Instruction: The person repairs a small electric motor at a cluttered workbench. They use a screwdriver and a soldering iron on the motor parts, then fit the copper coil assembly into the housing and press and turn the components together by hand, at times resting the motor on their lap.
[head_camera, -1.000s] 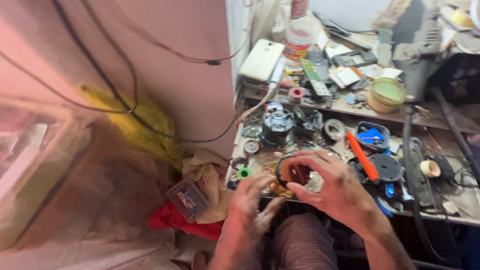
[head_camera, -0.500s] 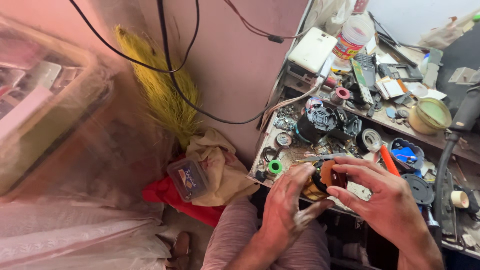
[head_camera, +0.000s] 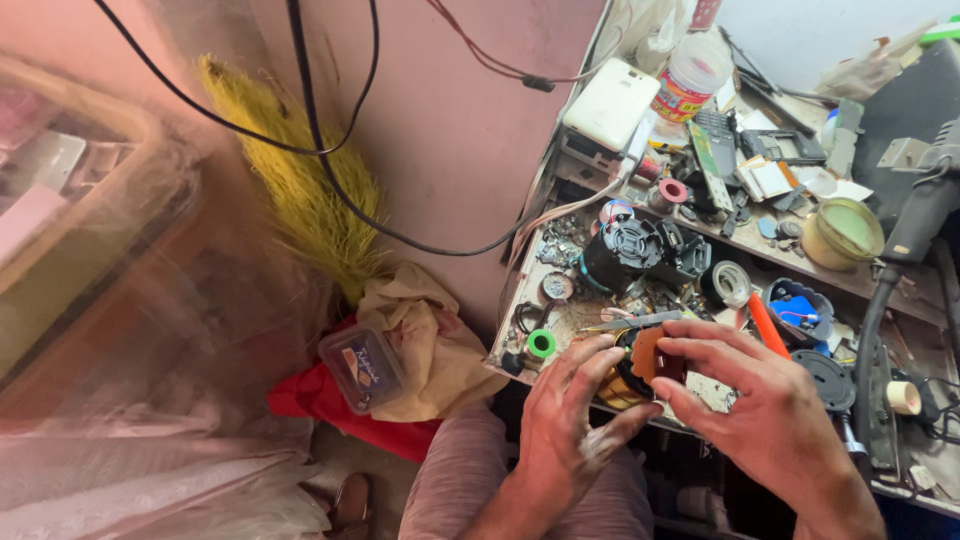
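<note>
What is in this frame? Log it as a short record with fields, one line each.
setting: cluttered workbench against a pink wall
left hand: grips the small dark motor part from the left
right hand: fingertips pinch the same part from the right
on bench: black round fan motor, green tape roll, orange-handled tool
on floor: clear plastic box on red and beige cloths, yellow broom
</note>
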